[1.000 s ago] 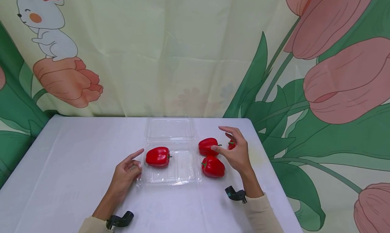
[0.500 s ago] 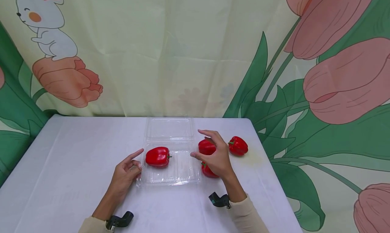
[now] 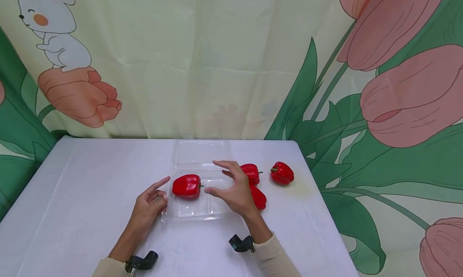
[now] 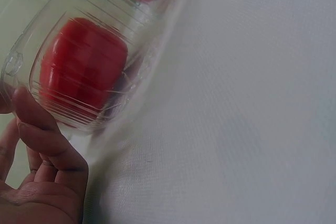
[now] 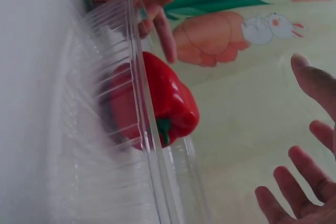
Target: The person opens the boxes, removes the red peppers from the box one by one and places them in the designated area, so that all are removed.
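A clear plastic clamshell container [image 3: 181, 211] lies on the table with its lid [image 3: 201, 153] folded back. One red bell pepper [image 3: 186, 186] lies in its left part, also seen as a red bell pepper [image 5: 176, 98] in the right wrist view. At the container's left edge, my left hand [image 3: 147, 209] holds the rim between thumb and fingers; in the left wrist view the left hand [image 4: 47, 166] touches a corner. Hovering over the container's right part is my right hand [image 3: 236, 192], thumb and fingers spread with nothing between them.
Two red bell peppers, a rear one [image 3: 251, 173] and a front one [image 3: 259, 198], lie just right of the container, partly behind my right hand. Another red bell pepper [image 3: 282, 173] sits farther right. A white cloth covers the table [image 3: 90, 180]; a printed curtain [image 3: 159, 68] hangs behind.
My right hand has moved left from above the peppers to over the container, uncovering the far-right pepper. The left hand and the container stay in place.
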`<state>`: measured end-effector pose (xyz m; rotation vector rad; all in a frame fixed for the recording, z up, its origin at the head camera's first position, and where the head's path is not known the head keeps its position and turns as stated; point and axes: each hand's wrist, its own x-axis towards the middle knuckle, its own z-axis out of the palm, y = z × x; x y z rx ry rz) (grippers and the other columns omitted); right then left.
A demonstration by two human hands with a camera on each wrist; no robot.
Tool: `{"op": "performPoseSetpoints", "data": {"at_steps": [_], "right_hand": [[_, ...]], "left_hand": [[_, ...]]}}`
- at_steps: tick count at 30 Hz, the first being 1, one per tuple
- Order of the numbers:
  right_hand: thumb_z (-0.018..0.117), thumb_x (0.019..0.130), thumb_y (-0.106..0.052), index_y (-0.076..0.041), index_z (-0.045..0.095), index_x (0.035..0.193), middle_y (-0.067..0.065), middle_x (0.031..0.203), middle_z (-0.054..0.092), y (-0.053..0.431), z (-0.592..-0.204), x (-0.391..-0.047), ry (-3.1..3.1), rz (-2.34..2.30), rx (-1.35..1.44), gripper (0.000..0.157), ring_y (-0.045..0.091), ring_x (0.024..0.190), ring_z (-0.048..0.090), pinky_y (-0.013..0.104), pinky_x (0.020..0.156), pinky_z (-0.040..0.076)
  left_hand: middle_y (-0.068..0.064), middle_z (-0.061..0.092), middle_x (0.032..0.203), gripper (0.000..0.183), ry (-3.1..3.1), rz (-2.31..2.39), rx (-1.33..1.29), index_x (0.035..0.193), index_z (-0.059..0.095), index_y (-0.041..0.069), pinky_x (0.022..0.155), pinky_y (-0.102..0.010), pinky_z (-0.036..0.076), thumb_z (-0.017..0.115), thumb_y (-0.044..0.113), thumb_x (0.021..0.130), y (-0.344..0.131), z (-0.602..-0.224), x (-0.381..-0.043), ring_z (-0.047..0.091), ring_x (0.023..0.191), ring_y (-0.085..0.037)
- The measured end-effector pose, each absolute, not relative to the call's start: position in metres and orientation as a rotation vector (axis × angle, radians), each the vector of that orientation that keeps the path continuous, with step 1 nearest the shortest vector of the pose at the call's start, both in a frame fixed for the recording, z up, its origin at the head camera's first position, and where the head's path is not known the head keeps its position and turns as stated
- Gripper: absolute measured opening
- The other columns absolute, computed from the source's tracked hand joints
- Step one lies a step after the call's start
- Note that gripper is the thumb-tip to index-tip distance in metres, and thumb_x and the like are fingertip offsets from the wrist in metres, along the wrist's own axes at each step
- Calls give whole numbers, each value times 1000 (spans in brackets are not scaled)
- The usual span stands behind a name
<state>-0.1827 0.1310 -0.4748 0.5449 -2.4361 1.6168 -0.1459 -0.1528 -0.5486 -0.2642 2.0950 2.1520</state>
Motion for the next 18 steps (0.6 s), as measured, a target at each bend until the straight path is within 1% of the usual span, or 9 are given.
{"op": "performPoseSetpoints", "data": {"at_steps": [3, 8, 10, 15, 18], "right_hand": [[95, 78, -28, -30, 62, 145, -5, 145, 61, 124, -481, -184, -2433, 1625, 581, 75, 24, 136, 58, 42, 110, 56], [95, 76, -25, -30, 63, 144, -2, 145, 61, 113, -489, -184, -2444, 1648, 607, 76, 29, 136, 59, 56, 108, 55], [96, 75, -24, -31, 63, 144, -3, 144, 60, 109, -491, -184, -2465, 1652, 599, 77, 27, 136, 58, 59, 108, 55], [96, 75, -24, -32, 63, 144, -3, 144, 60, 100, -495, -187, -2541, 1628, 616, 76, 23, 137, 57, 60, 108, 54], [96, 76, -23, -31, 63, 145, -1, 144, 60, 95, -498, -189, -2595, 1612, 633, 77, 27, 137, 57, 57, 108, 55]], "left_hand": [[-6, 62, 101, 59, 2103, 2143, -260, 155, 55, 23, 69, -20, 58, 65, 4, 100, -153, -549, -146, 61, 74, -13], [-8, 62, 103, 58, 2109, 2139, -259, 155, 55, 24, 69, -20, 58, 66, 6, 101, -152, -549, -145, 60, 74, -12], [-10, 62, 104, 58, 2112, 2139, -260, 155, 55, 25, 69, -20, 58, 66, 6, 101, -152, -549, -145, 60, 74, -13], [-10, 62, 104, 59, 2110, 2143, -254, 155, 55, 23, 70, -20, 59, 66, 6, 100, -152, -549, -145, 61, 76, -12], [-8, 62, 102, 58, 2103, 2150, -254, 155, 55, 22, 70, -20, 59, 65, 4, 101, -152, -548, -146, 60, 76, -12]]}}
